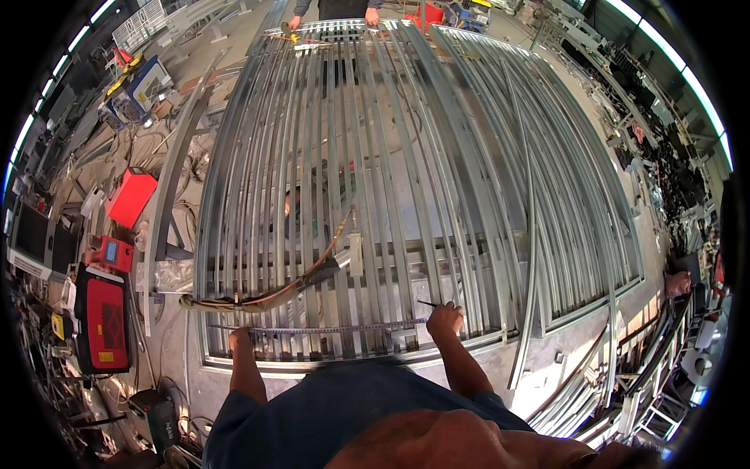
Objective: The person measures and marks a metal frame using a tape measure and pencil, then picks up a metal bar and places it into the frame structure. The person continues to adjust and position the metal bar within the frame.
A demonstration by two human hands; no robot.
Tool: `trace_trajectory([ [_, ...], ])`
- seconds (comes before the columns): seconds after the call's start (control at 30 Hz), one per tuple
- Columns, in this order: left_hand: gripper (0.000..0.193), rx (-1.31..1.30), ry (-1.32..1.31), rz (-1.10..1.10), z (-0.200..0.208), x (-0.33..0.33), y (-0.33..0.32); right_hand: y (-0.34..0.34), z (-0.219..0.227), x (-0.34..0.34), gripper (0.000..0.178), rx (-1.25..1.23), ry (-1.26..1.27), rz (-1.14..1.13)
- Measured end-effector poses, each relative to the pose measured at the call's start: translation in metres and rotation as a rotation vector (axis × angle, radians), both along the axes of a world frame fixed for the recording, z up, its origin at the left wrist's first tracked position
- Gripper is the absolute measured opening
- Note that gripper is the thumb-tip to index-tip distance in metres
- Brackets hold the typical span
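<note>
A metal frame (pixel 394 234) of many long parallel bars lies before me. Across its near end stretches a thin measuring strip (pixel 328 330), a tape or a long rule. My left hand (pixel 240 339) is closed on the strip near the frame's left side. Farther right, my right hand (pixel 446 320) is closed on a thin dark stick like a marker (pixel 426 303), just beside the strip's right end. Whether those fingers also grip the strip is hidden. Above the strip, a sleeved cable (pixel 266 302) with a torch-like end lies over the bars.
Another barred frame (pixel 570 211) lies at the right, with a loose long bar (pixel 531 258) across its edge. At the far end stands a co-worker, a hand (pixel 372 16) on the frame. Red machines (pixel 105 320) line the left floor. Metal stock (pixel 578 391) lies at the lower right.
</note>
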State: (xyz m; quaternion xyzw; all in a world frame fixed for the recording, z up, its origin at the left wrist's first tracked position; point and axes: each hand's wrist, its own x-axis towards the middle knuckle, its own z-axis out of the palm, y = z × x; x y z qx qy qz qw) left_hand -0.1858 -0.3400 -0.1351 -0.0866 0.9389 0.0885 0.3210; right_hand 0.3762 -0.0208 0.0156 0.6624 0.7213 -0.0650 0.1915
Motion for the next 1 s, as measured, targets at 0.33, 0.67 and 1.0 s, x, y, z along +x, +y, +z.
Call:
trace_trajectory([
  [0.33, 0.043, 0.061, 0.013, 0.07, -0.01, -0.001, -0.002, 0.002, -0.007, 0.003, 0.021, 0.014, 0.029, -0.013],
  [0.67, 0.039, -0.017, 0.009, 0.026, 0.009, 0.008, 0.007, 0.0, -0.002, 0.002, 0.022, -0.001, 0.003, -0.004],
  [1.0, 0.036, -0.014, 0.027, -0.024, 0.0, 0.009, 0.0, 0.0, -0.018, 0.007, 0.02, 0.061, 0.014, 0.01],
])
